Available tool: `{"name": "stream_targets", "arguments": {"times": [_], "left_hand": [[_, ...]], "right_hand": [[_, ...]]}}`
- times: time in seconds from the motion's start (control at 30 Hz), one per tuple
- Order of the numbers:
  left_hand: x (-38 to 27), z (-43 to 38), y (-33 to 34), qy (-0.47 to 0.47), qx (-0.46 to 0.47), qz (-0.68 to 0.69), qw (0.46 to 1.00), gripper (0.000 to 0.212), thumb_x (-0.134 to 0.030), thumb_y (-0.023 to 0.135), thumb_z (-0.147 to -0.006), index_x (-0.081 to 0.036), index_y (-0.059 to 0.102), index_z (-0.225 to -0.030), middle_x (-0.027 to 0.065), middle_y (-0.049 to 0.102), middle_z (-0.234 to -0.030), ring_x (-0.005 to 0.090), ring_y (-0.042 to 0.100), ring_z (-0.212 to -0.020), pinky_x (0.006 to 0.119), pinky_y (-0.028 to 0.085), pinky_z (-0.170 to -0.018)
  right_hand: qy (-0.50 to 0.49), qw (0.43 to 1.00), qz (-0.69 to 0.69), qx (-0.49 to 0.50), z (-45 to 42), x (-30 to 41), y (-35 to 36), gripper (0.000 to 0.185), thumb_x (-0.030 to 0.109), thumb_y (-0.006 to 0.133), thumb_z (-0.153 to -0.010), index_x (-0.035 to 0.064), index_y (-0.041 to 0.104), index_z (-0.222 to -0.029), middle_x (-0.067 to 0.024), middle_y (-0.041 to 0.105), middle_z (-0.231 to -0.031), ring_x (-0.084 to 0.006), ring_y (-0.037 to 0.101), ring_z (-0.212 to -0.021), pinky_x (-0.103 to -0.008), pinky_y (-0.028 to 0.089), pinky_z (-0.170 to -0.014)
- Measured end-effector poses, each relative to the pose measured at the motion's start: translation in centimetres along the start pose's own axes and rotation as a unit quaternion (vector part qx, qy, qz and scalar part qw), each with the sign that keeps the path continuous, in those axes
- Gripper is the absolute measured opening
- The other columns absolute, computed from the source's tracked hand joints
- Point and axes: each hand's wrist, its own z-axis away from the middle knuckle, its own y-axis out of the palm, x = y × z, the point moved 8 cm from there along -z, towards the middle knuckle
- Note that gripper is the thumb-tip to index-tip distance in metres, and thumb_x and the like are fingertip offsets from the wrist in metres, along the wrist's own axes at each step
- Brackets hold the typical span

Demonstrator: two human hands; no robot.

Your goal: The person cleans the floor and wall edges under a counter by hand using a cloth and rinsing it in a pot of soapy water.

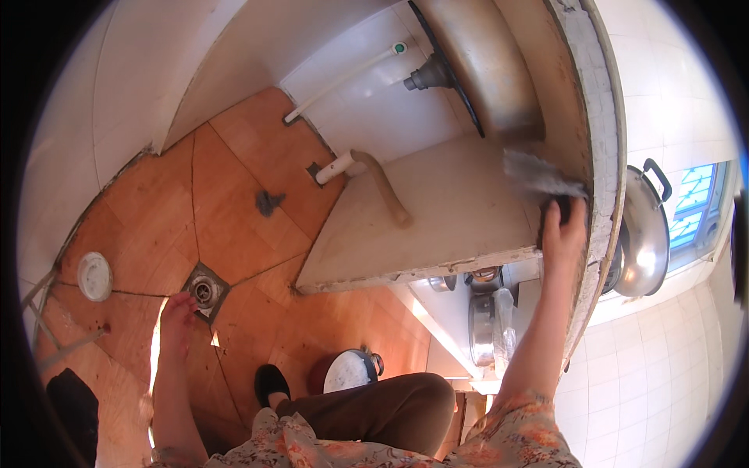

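Observation:
My right hand [564, 225] reaches under the slab of the counter. It is shut on a blurred grey cleaning tool [541, 172] that looks like a brush with a dark grip. The tool's head is near the underside of the slab, below the steel sink basin [491, 64]; motion blur hides whether it touches. My left hand [178, 316] hangs over the tiled floor [251, 234] by the square floor drain [205, 291], fingers loosely bent, with nothing visible in it.
A bent drain hose [380, 181] rises from the floor beside the tiled partition [421, 210]. A bucket [351, 371] with white foam stands near my foot. A round white lid [95, 276] and a dark grey clump [269, 203] lie on the floor. A steel pot [646, 245] sits above the counter.

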Motion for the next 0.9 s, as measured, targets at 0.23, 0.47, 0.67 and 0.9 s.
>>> {"name": "stream_targets", "arguments": {"times": [0.23, 0.47, 0.67, 0.9], "left_hand": [[0.4, -0.3, -0.8, -0.007, -0.025, 0.041, 0.999, 0.023, -0.002, 0.048, -0.076, -0.004, 0.051, -0.099, 0.0058, 0.056, -0.089, 0.0135, 0.052, -0.079, 0.021, 0.042, -0.066], [0.8, -0.8, -1.1, 0.001, -0.003, 0.018, 1.000, 0.024, -0.005, 0.046, -0.077, -0.005, 0.051, -0.101, 0.0041, 0.055, -0.091, 0.0127, 0.051, -0.082, 0.023, 0.041, -0.067], [0.5, -0.7, -1.2, 0.004, 0.001, -0.002, 1.000, 0.025, -0.007, 0.045, -0.079, -0.006, 0.050, -0.103, 0.0025, 0.055, -0.093, 0.0115, 0.050, -0.084, 0.023, 0.039, -0.070], [-1.1, 0.7, -0.3, -0.003, -0.022, -0.011, 1.000, 0.024, -0.009, 0.048, -0.079, -0.004, 0.050, -0.103, 0.0042, 0.056, -0.094, 0.0133, 0.052, -0.087, 0.022, 0.040, -0.070]], "right_hand": [[-0.049, 0.998, -0.006, -0.048, -1.7, -1.9, 1.9, 0.049, 0.018, 0.055, -0.075, -0.0033, 0.041, -0.117, -0.0252, 0.049, -0.111, -0.0356, 0.048, -0.104, -0.0359, 0.039, -0.087], [-0.003, 1.000, 0.026, 0.009, -11.5, -2.9, 9.9, 0.045, 0.028, 0.052, -0.075, 0.0117, 0.045, -0.117, -0.0209, 0.055, -0.102, -0.0374, 0.053, -0.093, -0.0409, 0.043, -0.079], [-0.016, 0.989, 0.145, 0.009, -6.9, -2.5, 7.8, 0.046, 0.027, 0.051, -0.075, 0.0160, 0.042, -0.119, -0.0188, 0.058, -0.096, -0.0370, 0.056, -0.085, -0.0449, 0.044, -0.074], [-0.021, 0.932, 0.285, 0.225, -3.3, -4.3, 7.0, 0.046, 0.025, 0.048, -0.078, 0.0077, 0.041, -0.119, -0.0233, 0.053, -0.103, -0.0364, 0.052, -0.094, -0.0440, 0.041, -0.081]]}}
